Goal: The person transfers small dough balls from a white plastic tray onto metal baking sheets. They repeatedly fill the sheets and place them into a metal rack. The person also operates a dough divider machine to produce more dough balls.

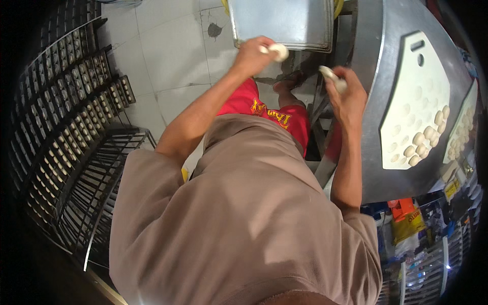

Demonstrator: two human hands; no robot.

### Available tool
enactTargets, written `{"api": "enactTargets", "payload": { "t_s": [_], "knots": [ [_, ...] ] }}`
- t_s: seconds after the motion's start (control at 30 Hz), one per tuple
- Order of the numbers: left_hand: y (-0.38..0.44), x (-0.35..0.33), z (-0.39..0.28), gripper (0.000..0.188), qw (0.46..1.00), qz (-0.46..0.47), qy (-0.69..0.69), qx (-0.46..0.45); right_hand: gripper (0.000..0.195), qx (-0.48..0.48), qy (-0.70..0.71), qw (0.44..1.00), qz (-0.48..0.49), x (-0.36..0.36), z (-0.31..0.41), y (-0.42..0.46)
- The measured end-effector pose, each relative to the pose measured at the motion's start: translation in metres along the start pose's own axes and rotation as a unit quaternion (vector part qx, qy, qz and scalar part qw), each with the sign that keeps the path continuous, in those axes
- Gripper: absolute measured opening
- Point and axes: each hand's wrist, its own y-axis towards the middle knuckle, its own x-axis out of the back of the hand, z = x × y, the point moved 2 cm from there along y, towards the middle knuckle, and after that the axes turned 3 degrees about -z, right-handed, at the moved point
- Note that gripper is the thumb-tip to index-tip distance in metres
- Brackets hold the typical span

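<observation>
My left hand grips pale dough pieces, which look blurred, close to the near edge of a metal tray. Between the fingers of my right hand is more pale dough, held over the gap beside the steel table. A white cutting board with cut-out handle holes lies on that table. Several round dough balls sit together at its near right side, and faint round marks show on the bare part.
At the left stands a dark metal rack with molded trays of small dough pieces. A second board with dough lies at the table's far right. Packets crowd below the table. The floor is tiled.
</observation>
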Motion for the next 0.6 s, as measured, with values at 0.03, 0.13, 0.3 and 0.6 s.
{"api": "enactTargets", "payload": {
  "t_s": [0.03, 0.13, 0.3, 0.6],
  "knots": [
    [0.014, 0.014, 0.025, 0.031, 1.000, -0.019, 0.012, 0.009, 0.029, -0.049, 0.067, 0.996, 0.031, -0.024, 0.001, 0.016],
    [0.052, 0.020, 0.061, 0.037, 0.998, -0.045, 0.042, 0.024, 0.032, -0.050, 0.066, 0.993, 0.085, -0.083, -0.011, 0.058],
    [0.107, 0.021, 0.083, 0.042, 0.994, -0.026, 0.101, -0.010, 0.034, -0.027, 0.100, 0.988, 0.116, -0.180, -0.041, 0.119],
    [0.110, 0.021, 0.074, 0.047, 0.974, -0.068, 0.175, -0.126, 0.042, -0.015, 0.024, 0.999, 0.042, -0.230, -0.081, 0.143]
  ]
}}
